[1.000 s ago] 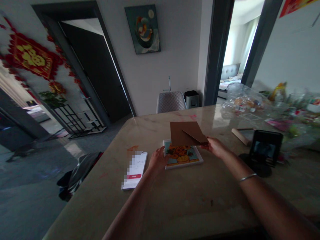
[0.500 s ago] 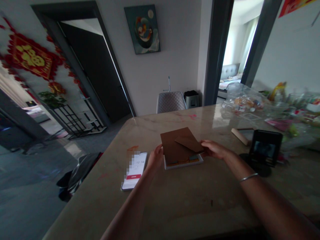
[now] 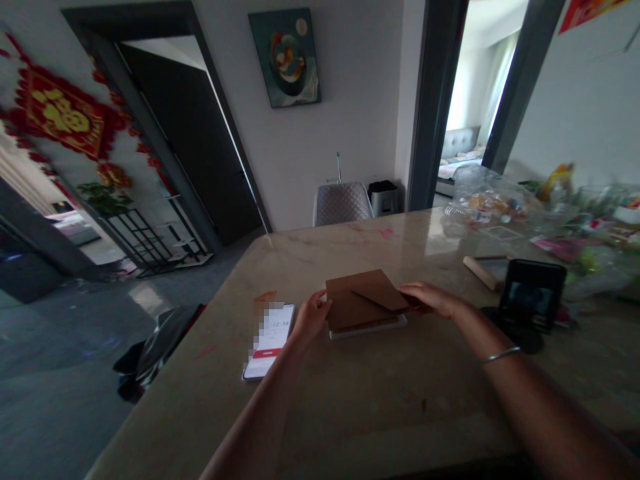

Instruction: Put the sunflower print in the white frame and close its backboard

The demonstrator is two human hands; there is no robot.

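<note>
Both hands work at the edges of a brown kraft card (image 3: 350, 312), neither closed in a firm grip. The left hand (image 3: 311, 319) sits curled against the card's left edge with its fingers bent; whether it pinches the card or only steadies it, the view cannot settle. The right hand (image 3: 433, 298) lies nearly flat and open, its fingertips (image 3: 413, 295) at the card's right corner, where a folded flap (image 3: 380, 291) slants across the top.

The card rests on a white-edged board (image 3: 367, 331), hiding its face except for a thin rim along the near side. Both sit near the middle of a marble-topped table (image 3: 350, 413). Judging by how they lie, the step in hand is seating the card squarely over the board. The flap looks loose and the edges sit slightly off true, so the moment calls for even pressure from both sides and squared corners.

Just left of the left hand lies a smartphone (image 3: 270, 340), its lit screen partly pixelated. To the right are a short wooden stick (image 3: 483, 272) and a black device on a round stand (image 3: 531, 300). Farther right is a clear plastic bag of snacks (image 3: 487, 200), and a quilted grey chair (image 3: 343, 203) stands beyond the far edge.
</note>
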